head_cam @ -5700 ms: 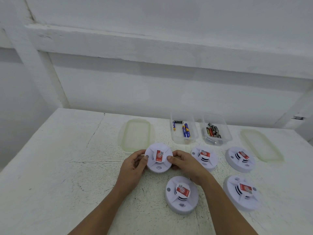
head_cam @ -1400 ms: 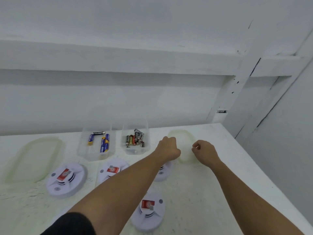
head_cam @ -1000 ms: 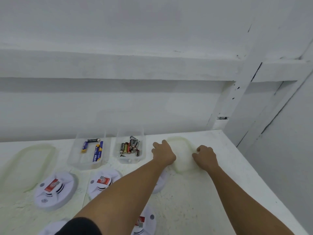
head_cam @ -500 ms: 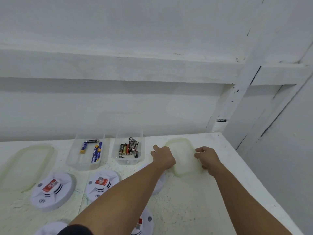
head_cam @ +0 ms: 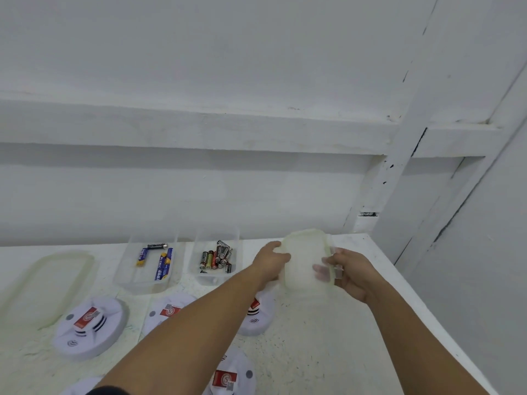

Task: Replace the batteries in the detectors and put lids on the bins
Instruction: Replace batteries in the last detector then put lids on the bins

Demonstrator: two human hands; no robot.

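Head camera: a person holds a pale, see-through lid point(head_cam: 303, 260) clear of the white table point(head_cam: 328, 337), towards its far right corner. The left hand point(head_cam: 271, 259) grips the lid's left edge and the right hand point(head_cam: 352, 273) grips its right edge, with fingers point(head_cam: 322, 270) showing through the plastic. This two-sided hold probably keeps the thin sheet steady for lining up. Just left of it stands the right bin point(head_cam: 212, 280), open and holding mixed batteries point(head_cam: 216, 256), the likely target. The left bin point(head_cam: 142, 285), with blue batteries point(head_cam: 164, 265), is also open, and its spare lid point(head_cam: 57, 277) lies flat at the far left, handy for later. Detectors point(head_cam: 89, 327) lie face up along the near side. Whether their batteries are changed cannot be told.
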